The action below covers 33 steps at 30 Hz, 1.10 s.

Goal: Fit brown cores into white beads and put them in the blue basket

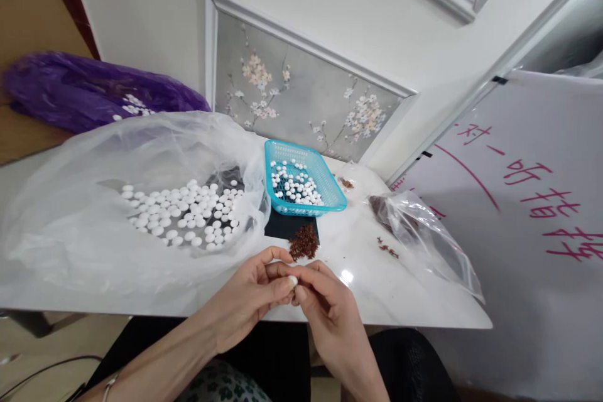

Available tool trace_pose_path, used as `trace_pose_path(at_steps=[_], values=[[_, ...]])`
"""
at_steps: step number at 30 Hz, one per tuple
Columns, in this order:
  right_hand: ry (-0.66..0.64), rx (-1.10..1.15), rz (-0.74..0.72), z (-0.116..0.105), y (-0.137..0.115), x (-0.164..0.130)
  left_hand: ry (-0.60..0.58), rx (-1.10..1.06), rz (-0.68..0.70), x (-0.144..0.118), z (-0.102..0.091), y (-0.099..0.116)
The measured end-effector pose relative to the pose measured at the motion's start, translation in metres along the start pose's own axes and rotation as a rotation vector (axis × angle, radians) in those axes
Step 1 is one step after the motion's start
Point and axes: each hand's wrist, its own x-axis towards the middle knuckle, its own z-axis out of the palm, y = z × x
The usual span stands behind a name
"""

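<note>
Bead (293, 280) between fingers (282, 286) of both hands

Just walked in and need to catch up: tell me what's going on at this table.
A person's left hand and right hand pinch one small white bead together at the table's near edge. More white pieces lie on a clear plastic sheet and in a blue basket. A reddish-brown pile sits just beyond the hands.
</note>
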Motion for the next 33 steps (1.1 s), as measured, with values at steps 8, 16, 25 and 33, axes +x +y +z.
trace_pose_path(at_steps=[8, 16, 25, 33], values=[[0.070, -0.061, -0.059, 0.008, 0.002, 0.000, 0.007, 0.043, -0.002, 0.001, -0.003, 0.000], [0.127, -0.179, -0.107, 0.015, 0.001, -0.003, 0.028, 0.088, 0.036, 0.000, 0.000, 0.001], [0.054, -0.006, -0.053, 0.009, 0.003, -0.002, 0.014, 0.068, 0.042, 0.001, 0.000, 0.000], [0.035, -0.017, -0.026, 0.001, 0.002, 0.001, 0.086, 0.011, 0.024, -0.001, 0.004, -0.002]])
